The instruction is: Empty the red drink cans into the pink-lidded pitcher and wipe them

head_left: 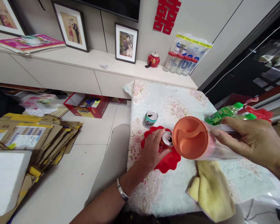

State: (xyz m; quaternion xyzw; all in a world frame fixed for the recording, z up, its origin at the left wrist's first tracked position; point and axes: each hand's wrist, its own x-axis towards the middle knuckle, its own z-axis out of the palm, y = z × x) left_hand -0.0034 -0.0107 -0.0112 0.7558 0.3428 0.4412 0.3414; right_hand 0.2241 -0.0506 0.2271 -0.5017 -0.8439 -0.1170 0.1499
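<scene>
Far left on the floor, a foam block (9, 180) lies against a stack of flattened cardboard (46, 137). To its right is a red box (100, 109) with small things inside. A teal can (150, 119), opened on top, stands near the left edge of the flowered tablecloth (158, 196). Just below it, my left hand (152, 149) curls round a red can (167, 139) — thumb on the near side, fingers on the far side. The can is upright over a wavy red dish (169, 161); I cannot tell whether its base rests there. Right beside it is the jug (190, 137), tipped leftward, its orange mouth showing molded hollows. A yellow towel (214, 189) lies crumpled below the jug. My right hand (254, 146) closes on the jug's handle, thumb and fingers pinching it — green bottles (223, 113) lie just beyond, partly hidden.
</scene>
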